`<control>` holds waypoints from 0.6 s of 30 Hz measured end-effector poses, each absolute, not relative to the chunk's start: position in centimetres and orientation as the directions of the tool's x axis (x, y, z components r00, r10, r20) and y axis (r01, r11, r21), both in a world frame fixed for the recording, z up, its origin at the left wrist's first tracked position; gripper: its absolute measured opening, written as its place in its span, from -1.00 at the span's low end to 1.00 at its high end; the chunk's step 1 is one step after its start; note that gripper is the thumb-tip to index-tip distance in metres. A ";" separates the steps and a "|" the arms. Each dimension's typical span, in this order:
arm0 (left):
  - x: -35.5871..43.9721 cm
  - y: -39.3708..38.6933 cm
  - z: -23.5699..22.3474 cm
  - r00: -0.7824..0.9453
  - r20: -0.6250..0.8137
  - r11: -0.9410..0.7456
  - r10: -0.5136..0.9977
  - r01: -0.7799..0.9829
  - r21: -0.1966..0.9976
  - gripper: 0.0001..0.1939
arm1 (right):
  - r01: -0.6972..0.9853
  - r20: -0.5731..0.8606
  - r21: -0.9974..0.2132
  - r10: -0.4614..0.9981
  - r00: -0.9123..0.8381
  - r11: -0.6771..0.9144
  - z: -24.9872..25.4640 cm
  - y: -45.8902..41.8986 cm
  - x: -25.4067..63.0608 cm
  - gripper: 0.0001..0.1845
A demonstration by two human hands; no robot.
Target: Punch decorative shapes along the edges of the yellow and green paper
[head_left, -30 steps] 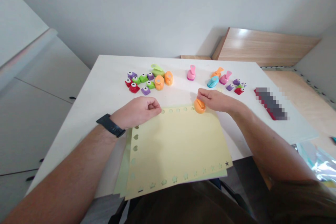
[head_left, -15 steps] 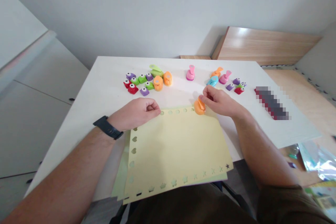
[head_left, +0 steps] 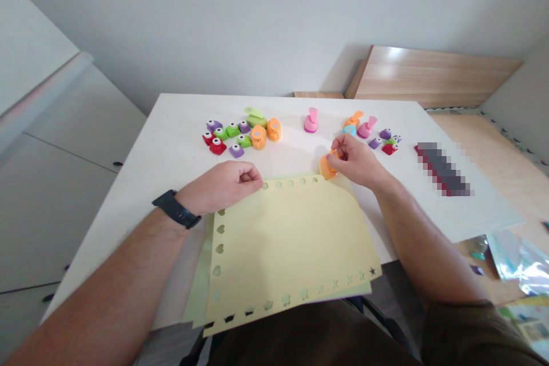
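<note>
Shifted slightly toward 1 o'clock since the frame half a second ago, the orange punch (head_left: 328, 166) now sits a little farther out at the far edge of the yellow sheet (head_left: 295, 234); the right hand (head_left: 358, 161) has gone with it, now hiding part of the blue punch (head_left: 350, 130) beyond. Taking the sheet's middle as the dial's centre, the orange punch lies at 1 o'clock, at the end of a row of holes along the 12 o'clock edge. Right thumb and fingers pinch it from its 3 o'clock side — probably so that its other side stays free to meet the paper.

At 10 to 11 o'clock, the left hand (head_left: 223, 184) has thumb and forefinger pressed together on the sheet's far edge, beside the first round hole, likely to steady the paper against the punch's pull. A pale green sheet (head_left: 198, 277) peeks out underneath at 8 o'clock.

Small punches (head_left: 218, 146) crowd together at 11 o'clock, a pink punch (head_left: 311, 121) stands alone at 12, and another group (head_left: 376, 143) waits at 1 to 2 — all set back on the table (head_left: 175, 137), perhaps to leave working room for the paper.
</note>
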State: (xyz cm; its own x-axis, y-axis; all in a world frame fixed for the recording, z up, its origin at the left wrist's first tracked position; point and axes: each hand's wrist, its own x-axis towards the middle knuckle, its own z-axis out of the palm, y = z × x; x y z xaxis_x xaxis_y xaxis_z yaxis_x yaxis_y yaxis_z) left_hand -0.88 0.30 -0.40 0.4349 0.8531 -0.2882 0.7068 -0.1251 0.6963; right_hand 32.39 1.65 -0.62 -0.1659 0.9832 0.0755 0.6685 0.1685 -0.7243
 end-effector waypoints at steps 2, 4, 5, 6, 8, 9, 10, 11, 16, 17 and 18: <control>-0.9 0.3 -0.3 0.435 -0.288 -0.122 0.853 0.703 0.700 -0.68 | 0.671 0.107 -0.725 0.988 -0.110 0.153 -0.8 2.0 32.4 -0.77; -0.9 0.3 -0.3 0.433 -0.292 -0.115 0.853 0.702 0.703 -0.67 | 0.672 0.135 -0.727 0.989 -0.063 0.142 -0.9 2.2 32.5 -0.77; -0.9 0.4 -0.3 0.431 -0.295 -0.111 0.853 0.701 0.705 -0.67 | 0.671 0.147 -0.728 0.988 -0.045 0.139 -1.0 2.3 32.5 -0.78; -0.9 0.4 -0.3 0.430 -0.298 -0.107 0.852 0.701 0.705 -0.67 | 0.670 0.157 -0.730 0.987 -0.029 0.136 -1.0 2.4 32.5 -0.78; -0.9 0.3 -0.2 0.435 -0.304 -0.106 0.848 0.699 0.707 -0.67 | 0.669 0.169 -0.732 0.986 -0.009 0.131 -1.0 2.5 32.6 -0.79; -0.9 0.3 -0.1 0.440 -0.305 -0.107 0.845 0.697 0.709 -0.67 | 0.667 0.172 -0.733 0.985 -0.005 0.131 -1.0 2.5 32.6 -0.79; -0.8 0.3 0.0 0.447 -0.305 -0.110 0.841 0.693 0.712 -0.66 | 0.665 0.176 -0.735 0.984 -0.004 0.134 -1.0 2.5 32.6 -0.79; -0.8 0.2 0.0 0.455 -0.305 -0.112 0.836 0.687 0.717 -0.66 | 0.660 0.178 -0.738 0.984 -0.006 0.137 -1.0 2.5 32.6 -0.78; -0.6 -0.2 0.5 0.503 -0.320 -0.106 0.803 0.649 0.753 -0.65 | 0.638 0.177 -0.759 0.984 0.008 0.132 -1.1 2.6 32.6 -0.75; -0.5 -0.2 0.6 0.516 -0.323 -0.107 0.794 0.640 0.761 -0.66 | 0.636 0.173 -0.762 0.985 0.015 0.124 -1.2 2.6 32.6 -0.74; -0.5 -0.3 0.7 0.528 -0.324 -0.108 0.785 0.632 0.768 -0.66 | 0.635 0.167 -0.764 0.986 0.020 0.117 -1.3 2.6 32.6 -0.74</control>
